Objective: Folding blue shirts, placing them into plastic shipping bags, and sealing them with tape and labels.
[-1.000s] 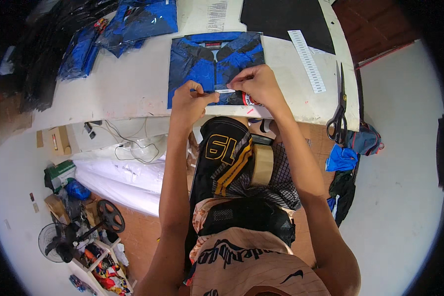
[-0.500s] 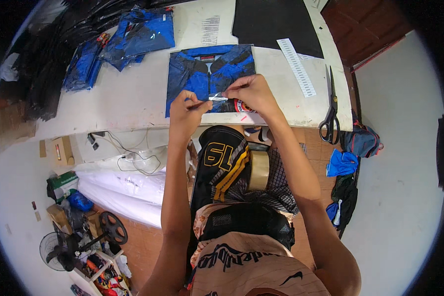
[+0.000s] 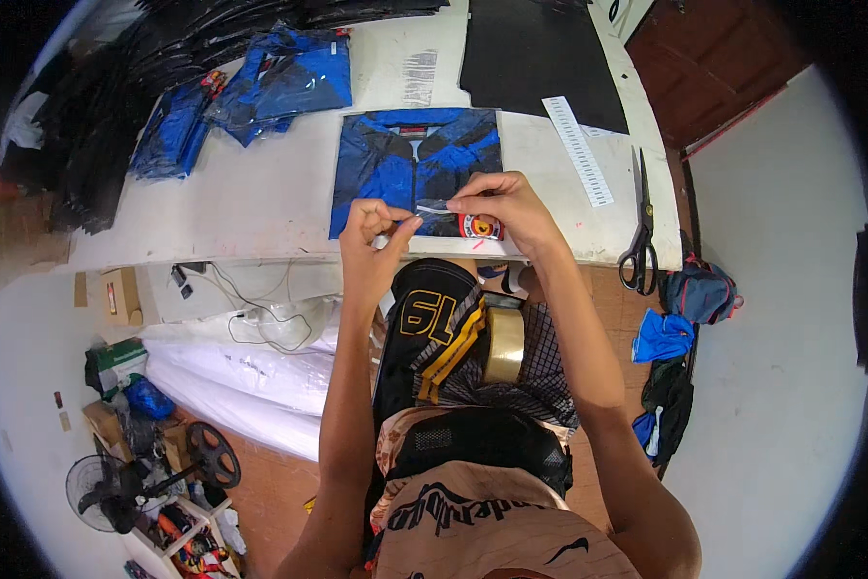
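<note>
A folded blue-and-black shirt (image 3: 376,164) in a clear plastic bag lies flat at the table's front edge. Over its lower part, a small shiny strip (image 3: 432,209), white and see-through, is stretched between my fingertips. My left hand (image 3: 368,236) pinches the strip's left end. The other end sits between the thumb and fingers of my right hand (image 3: 511,210). Just below the right fingers shows a round red-and-white emblem (image 3: 480,226) on the shirt. Whether the strip is loose or part of the bag, I cannot tell.
Large black scissors (image 3: 644,232) and a white marked paper strip (image 3: 577,150) lie to the right on the white table (image 3: 260,207). More bagged blue shirts (image 3: 304,82) rest at the far left beside piled black plastic (image 3: 77,145). A tape roll (image 3: 504,345) is on my lap.
The strip tilts and looks more twisted between my fingers. My left hand has turned, its fingers bunching closer to the strip. The whole view has shifted slightly.
</note>
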The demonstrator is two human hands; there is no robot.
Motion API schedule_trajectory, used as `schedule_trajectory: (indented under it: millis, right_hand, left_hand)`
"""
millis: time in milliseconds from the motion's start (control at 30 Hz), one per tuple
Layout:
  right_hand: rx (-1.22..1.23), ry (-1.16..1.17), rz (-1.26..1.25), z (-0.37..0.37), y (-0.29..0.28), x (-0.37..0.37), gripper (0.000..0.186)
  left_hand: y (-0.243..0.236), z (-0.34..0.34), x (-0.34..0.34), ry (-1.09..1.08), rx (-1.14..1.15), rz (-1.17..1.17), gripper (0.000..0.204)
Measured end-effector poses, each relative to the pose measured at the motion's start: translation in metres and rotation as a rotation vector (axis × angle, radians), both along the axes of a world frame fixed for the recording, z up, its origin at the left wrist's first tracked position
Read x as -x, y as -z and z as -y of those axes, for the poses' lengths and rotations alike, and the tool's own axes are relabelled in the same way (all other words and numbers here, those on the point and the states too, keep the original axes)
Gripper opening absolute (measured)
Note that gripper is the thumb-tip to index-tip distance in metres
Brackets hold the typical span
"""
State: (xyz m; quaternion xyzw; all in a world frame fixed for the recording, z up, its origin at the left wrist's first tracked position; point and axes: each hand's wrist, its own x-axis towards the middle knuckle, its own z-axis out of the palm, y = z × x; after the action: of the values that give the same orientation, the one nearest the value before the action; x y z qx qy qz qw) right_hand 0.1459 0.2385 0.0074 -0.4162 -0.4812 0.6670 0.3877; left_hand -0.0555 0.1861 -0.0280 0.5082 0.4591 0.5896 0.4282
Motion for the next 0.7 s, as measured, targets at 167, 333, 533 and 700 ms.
schedule_trajectory:
  millis: [167, 333, 533, 700]
  right_hand:
    - [0.019, 0.048, 0.174, -0.003, -0.002, 0.009, 0.009]
    - [-0.086, 0.042, 0.397, -0.009, 0.007, 0.027, 0.011]
    - [-0.166, 0.08, 0.432, -0.016, 0.026, 0.029, 0.013]
    - [-0.132, 0.092, 0.462, -0.014, 0.022, 0.033, 0.014]
  left_hand:
    - [-0.012, -0.001, 0.009, 0.028, 0.15, -0.042, 0.031]
    - [-0.02, -0.006, 0.02, -0.034, 0.421, -0.12, 0.033]
    - [-0.017, -0.019, 0.023, -0.048, 0.51, -0.13, 0.033]
    - [-0.019, -0.024, 0.028, -0.018, 0.543, -0.12, 0.032]
